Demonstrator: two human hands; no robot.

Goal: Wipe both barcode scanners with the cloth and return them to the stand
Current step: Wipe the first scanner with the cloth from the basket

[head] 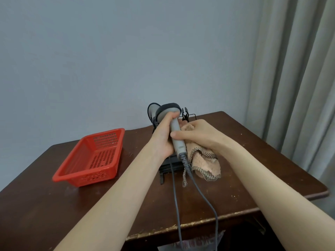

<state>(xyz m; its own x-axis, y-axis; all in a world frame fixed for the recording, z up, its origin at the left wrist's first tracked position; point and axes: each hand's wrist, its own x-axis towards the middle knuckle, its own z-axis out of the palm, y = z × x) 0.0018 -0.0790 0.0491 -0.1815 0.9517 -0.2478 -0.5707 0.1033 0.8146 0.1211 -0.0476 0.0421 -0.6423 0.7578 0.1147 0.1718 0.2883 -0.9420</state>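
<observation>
While the red basket point(90, 156) sits unused at left, the left hand point(163, 138) clamps the grey scanner point(176, 134) upright over the stand point(169, 166); the right hand point(201, 134) presses the cloth point(204, 163) to its handle, mid-wipe; next likely reseating it without snagging its cable point(203, 196)

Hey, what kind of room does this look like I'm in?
Probably a plain room in a home or small back office, not a shop floor: a worn dark wooden table against a bare grey-blue wall, pale grey curtains at the right, and a red perforated plastic basket.
</observation>
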